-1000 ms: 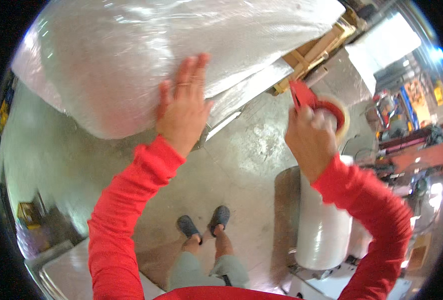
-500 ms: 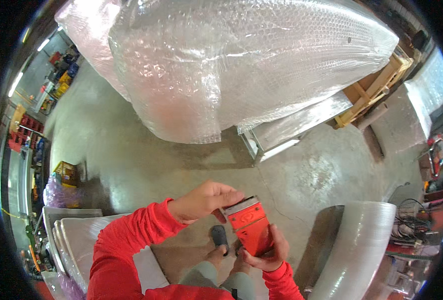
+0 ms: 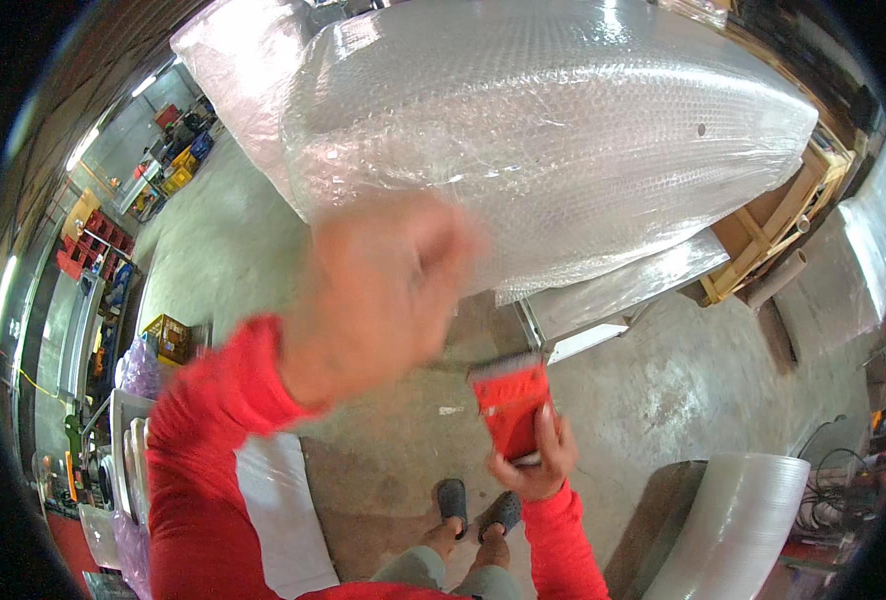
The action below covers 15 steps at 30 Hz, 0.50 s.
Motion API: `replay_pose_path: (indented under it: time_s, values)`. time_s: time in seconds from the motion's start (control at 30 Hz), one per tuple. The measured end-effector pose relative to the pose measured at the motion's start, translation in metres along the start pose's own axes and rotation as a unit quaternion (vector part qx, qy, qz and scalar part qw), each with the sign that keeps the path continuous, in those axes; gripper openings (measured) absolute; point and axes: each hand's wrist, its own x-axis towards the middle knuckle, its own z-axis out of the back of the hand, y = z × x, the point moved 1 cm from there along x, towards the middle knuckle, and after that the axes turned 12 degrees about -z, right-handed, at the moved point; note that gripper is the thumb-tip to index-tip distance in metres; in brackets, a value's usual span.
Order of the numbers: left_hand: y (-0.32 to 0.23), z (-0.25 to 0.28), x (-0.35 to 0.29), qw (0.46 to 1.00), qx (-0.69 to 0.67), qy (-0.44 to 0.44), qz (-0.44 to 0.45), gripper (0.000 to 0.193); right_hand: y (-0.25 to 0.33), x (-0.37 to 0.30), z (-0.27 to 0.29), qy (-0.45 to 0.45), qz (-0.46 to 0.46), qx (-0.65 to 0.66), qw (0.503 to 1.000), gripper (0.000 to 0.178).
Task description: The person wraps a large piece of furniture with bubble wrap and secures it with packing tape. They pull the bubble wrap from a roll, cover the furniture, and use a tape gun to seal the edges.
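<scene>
My right hand grips a flat red hand tool by its lower end, thumb and fingers on either side. A dark, toothed-looking edge runs along the tool's top. The tool's exact kind is not plain. My left hand is raised at the centre, smeared by motion. Its fingers look curled, but whether they hold anything cannot be made out. Behind it lies a large bulky thing covered in bubble wrap, partly hidden by my left hand.
A metal-framed piece and wooden crate framing sit under the wrapped load. A bubble-wrap roll stands at lower right, near tangled cables. White sheets lie at lower left. A yellow crate stands farther left on the concrete floor.
My left hand has left the tool's top edge and moved up and away, toward the wrapped load. My right hand still holds the red tool, now higher in view. The view has tilted upward.
</scene>
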Motion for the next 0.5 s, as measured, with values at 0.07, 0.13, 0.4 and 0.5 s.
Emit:
replay_pose_path:
  time_s: [0.07,0.13,0.4,0.5]
  values:
    - [0.006,0.027,0.059,0.993,0.112,-0.027,-0.041,0.014,-0.002,0.034,-0.017,-0.040,-0.008,0.003,0.999,0.088]
    - [0.029,0.060,0.113,0.974,0.064,0.157,-0.153,0.023,0.003,0.065,-0.032,-0.039,-0.027,0.040,0.998,0.085]
    - [0.105,0.026,0.104,0.979,0.036,0.184,0.082,0.020,-0.002,0.103,-0.049,0.036,-0.039,0.066,0.996,0.086]
    - [0.108,0.030,0.096,0.967,0.015,0.195,0.163,0.017,-0.013,0.079,-0.056,0.054,-0.063,0.041,0.996,0.087]
